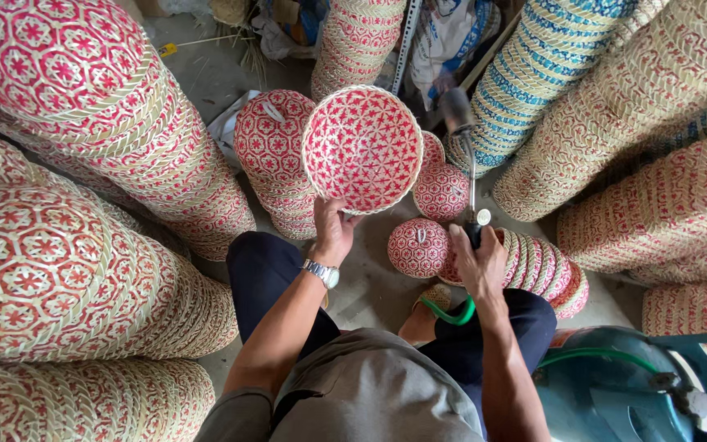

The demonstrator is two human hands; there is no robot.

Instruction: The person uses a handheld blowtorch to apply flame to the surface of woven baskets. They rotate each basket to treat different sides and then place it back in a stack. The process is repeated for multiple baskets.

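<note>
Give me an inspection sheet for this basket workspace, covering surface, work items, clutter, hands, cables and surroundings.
Surface: bare grey concrete floor, worker seated on it.
Job's things: round red-and-cream woven basket held up, inside facing the camera; gas torch with a long metal stem.
Clutter: short basket stack, loose baskets by the knees, bags and scraps at the top.
Grippers: left hand grips the basket's lower rim; right hand grips the torch handle.
Cables: green hose runs from the torch toward a teal gas cylinder.
Surroundings: tall leaning basket stacks on both sides.
</note>
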